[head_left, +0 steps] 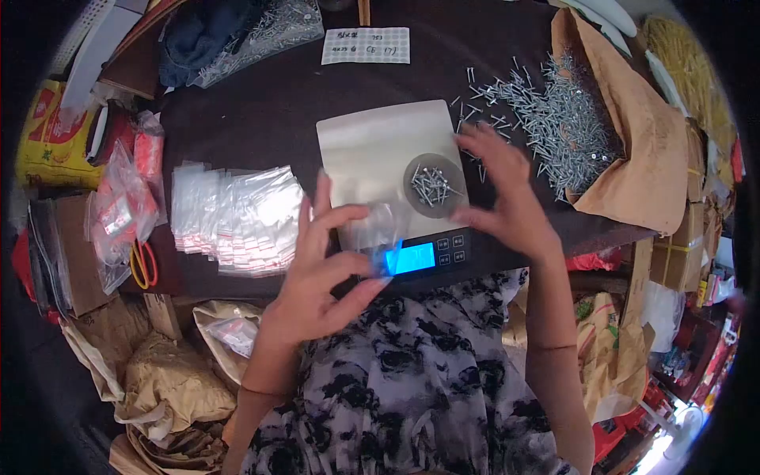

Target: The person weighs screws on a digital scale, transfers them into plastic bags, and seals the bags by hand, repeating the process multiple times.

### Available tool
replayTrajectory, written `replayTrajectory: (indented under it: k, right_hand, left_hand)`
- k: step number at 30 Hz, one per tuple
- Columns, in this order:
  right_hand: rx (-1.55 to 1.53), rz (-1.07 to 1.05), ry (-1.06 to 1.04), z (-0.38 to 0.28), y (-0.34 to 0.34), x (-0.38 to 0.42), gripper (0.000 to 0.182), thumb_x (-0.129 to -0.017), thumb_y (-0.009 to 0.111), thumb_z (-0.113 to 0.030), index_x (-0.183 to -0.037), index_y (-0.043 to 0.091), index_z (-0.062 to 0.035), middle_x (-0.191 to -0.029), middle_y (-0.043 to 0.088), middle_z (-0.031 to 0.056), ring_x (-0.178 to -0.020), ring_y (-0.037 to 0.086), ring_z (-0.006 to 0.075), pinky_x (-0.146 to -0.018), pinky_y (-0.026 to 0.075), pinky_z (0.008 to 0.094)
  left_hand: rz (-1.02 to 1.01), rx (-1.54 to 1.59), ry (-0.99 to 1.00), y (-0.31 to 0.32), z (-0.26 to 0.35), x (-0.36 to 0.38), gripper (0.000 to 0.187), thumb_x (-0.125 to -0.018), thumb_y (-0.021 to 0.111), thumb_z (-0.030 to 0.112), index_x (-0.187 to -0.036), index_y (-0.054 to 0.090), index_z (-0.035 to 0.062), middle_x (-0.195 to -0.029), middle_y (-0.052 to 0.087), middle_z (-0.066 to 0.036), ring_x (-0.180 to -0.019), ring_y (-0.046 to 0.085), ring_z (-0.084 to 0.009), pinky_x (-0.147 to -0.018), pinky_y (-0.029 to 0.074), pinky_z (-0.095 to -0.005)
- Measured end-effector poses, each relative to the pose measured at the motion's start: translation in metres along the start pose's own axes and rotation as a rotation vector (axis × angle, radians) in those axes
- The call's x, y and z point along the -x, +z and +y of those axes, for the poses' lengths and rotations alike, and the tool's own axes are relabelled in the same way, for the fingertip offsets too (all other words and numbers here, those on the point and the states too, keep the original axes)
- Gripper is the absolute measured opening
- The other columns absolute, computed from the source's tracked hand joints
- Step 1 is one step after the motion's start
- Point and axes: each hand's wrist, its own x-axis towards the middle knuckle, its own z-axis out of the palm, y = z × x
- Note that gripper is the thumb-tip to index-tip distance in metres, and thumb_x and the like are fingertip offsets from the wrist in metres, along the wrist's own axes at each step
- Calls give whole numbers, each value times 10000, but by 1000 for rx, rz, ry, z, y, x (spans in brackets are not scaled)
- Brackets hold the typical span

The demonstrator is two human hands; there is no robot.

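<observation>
A digital scale [364,142] with a lit blue display [413,257] stands in front of me. On its plate sits a small round dish [435,207] holding several screws [430,184]. My left hand [328,269] pinches a clear plastic bag [378,228] over the scale's front left part, partly covering the display. My right hand [503,186] is beside the dish with thumb and fingers spread, nothing between them. Left of the scale lies a fanned row of clear zip bags [237,218]. To the right, a heap of loose screws [566,119] spills from a brown paper bag [641,134].
A sheet of round labels [366,46] with handwriting lies behind the scale. At the back left is a clear bag of screws [277,36]. Orange-handled scissors [144,265] hang at the left table edge, and crumpled paper bags [178,380] stand below.
</observation>
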Motion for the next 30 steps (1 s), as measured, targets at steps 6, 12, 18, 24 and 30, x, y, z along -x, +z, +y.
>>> replayTrajectory:
  k: [6, 12, 18, 24, 30]
  right_hand:
    - [-140, -100, -23, -10, 19, -1, 724, -665, 815, -223, -1288, 468, -99, -1287, 510, 100, -1266, 424, 311, -1074, 260, 441]
    - [-578, -160, -151, -40, -7, -5, 559, -614, 740, -38, -1144, 568, -72, -1089, 530, 117, -1023, 540, 283, -858, 452, 355]
    - [-398, -202, -220, -70, -16, -3, 487, -559, 653, -9, -1037, 621, -99, -993, 506, 120, -913, 545, 314, -797, 463, 362]
    - [-425, 20, -189, -53, -17, -7, 487, -602, 702, -61, -1075, 591, -89, -1041, 534, 129, -991, 540, 317, -852, 444, 366]
    - [-138, 12, -53, -28, 9, 0, 568, -636, 798, -235, -1134, 565, -93, -1189, 550, 97, -1146, 507, 300, -1012, 311, 405]
  left_hand:
    - [-108, 115, -35, 17, 2, 7, 115, -744, 711, 35, -801, 611, 30, -974, 623, -118, -815, 619, -296, -727, 487, -396]
    - [-103, 65, -25, 31, 7, 3, 140, -733, 734, 26, -825, 629, 23, -831, 592, -89, -630, 595, -239, -556, 470, -330]
    - [-41, 57, 5, 35, 18, -1, 175, -770, 704, 58, -942, 675, 72, -823, 527, -69, -653, 589, -199, -555, 485, -314]
    - [16, 21, 57, 27, 15, 2, 154, -744, 725, 6, -882, 674, 50, -914, 527, -86, -680, 572, -192, -623, 491, -282]
    - [153, 283, -8, 22, 20, 0, 139, -787, 675, -41, -912, 637, 8, -1050, 581, -186, -901, 642, -264, -782, 533, -314]
